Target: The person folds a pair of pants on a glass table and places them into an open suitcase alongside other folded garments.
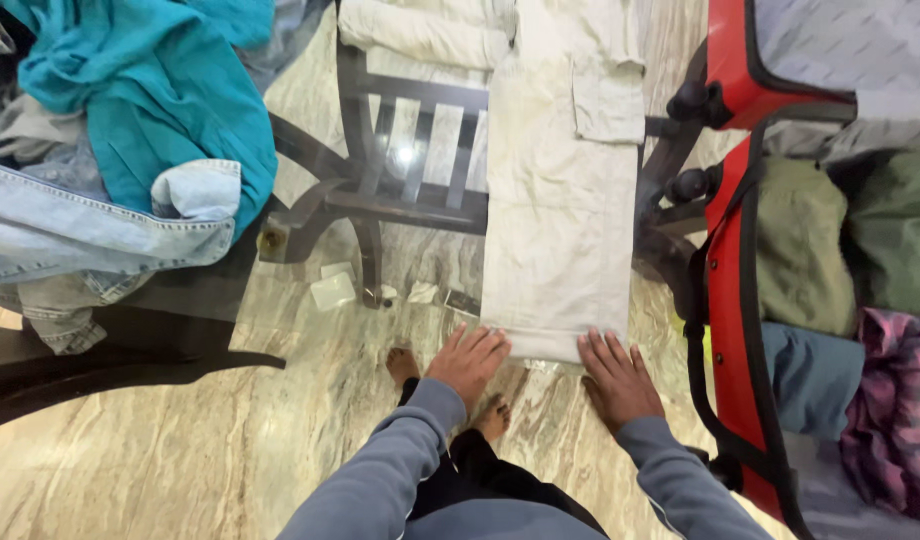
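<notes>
Glass table [280,300] | one cream trousers [560,230] | left hand [467,360], right hand [617,378]: two flat, grip open on hem

A glass table [310,330] (see-through) carries cream cargo trousers [560,200], denim [80,230] and teal clothes [150,90].

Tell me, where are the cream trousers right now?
The cream trousers lie flat on the glass table, centre of the head view, between the denim pile on the left and red suitcase on the right; both hands press their near end.
</notes>
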